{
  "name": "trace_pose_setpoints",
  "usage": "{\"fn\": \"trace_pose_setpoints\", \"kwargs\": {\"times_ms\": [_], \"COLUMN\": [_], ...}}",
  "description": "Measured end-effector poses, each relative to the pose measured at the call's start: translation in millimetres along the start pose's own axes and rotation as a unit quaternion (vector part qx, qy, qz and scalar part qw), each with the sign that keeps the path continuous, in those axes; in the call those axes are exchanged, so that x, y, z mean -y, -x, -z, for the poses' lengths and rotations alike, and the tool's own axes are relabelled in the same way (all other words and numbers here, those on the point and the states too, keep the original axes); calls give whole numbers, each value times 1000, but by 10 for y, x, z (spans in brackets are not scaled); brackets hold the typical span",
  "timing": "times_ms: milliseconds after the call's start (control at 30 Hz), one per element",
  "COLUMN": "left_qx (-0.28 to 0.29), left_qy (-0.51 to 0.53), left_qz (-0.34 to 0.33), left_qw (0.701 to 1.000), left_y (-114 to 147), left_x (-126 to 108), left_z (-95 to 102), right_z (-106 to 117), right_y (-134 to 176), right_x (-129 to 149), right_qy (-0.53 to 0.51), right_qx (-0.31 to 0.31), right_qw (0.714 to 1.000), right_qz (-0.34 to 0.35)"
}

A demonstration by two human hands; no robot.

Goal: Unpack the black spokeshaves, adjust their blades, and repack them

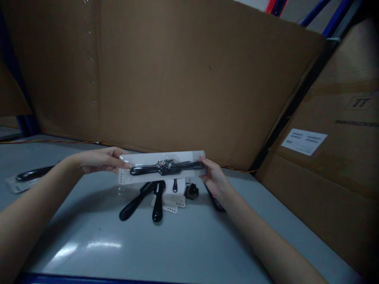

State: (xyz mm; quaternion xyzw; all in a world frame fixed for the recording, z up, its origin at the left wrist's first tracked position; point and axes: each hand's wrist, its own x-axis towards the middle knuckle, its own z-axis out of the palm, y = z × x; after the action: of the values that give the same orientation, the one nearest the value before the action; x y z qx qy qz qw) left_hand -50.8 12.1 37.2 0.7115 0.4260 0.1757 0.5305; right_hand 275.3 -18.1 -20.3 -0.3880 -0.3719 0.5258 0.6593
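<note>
Above the middle of the grey surface [142, 244], two hands hold one flat blister pack [142, 159] between them, the left hand [100, 161] pinching its left end between thumb and fingers and the right hand [217, 177] gripping its right end. One black spokeshave-like tool [169, 168] lies inside the pack, against a white card under clear plastic; its two handles stretch out from a middle with metal parts. The tool's long axis runs left to right, almost level, one handle pointing at each hand, the right end slightly higher. Just below the pack in view, two black handles [158, 207] rest on the surface, spreading toward the near edge, their far ends partly hidden. Beside them are overlapping white printed cards [179, 201], too covered to count surely, then one small dark object [192, 191]. One more dark item [218, 205] shows partly beneath the right wrist. Past the left forearm lies one other clear package [17, 186] with a black handle in it, partly covered by the arm. Farther out stand one tall cardboard panel [166, 79] behind and, at right, one cardboard box [334, 169] bearing one white label [304, 141]; its contents are hidden.
</note>
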Motion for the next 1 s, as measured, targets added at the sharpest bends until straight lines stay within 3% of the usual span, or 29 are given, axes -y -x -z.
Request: {"fn": "trace_pose_setpoints", "kwargs": {"times_ms": [167, 333, 433, 833, 1000], "left_qx": [-83, -156, -191, -254, -254], "left_qy": [66, 80, 85, 135, 120], "left_qz": [-29, -39, -33, -35, -33], "left_qw": [994, 984, 977, 957, 959], "left_y": [-169, -294, -285, -142, -125], "left_x": [11, 52, 49, -28, -43], "left_z": [-152, -184, -155, -17, -5], "right_z": [-2, -30, -22, 95, 136], "right_y": [-5, 45, 50, -50, -65], "right_x": [27, 56, 48, 47, 124], "right_qy": [-51, -28, 17, 38, 53], "right_qx": [-49, 35, 44, 1, 23], "right_qw": [997, 999, 999, 998, 996], "right_qz": [-10, 21, 24, -48, -74]}}
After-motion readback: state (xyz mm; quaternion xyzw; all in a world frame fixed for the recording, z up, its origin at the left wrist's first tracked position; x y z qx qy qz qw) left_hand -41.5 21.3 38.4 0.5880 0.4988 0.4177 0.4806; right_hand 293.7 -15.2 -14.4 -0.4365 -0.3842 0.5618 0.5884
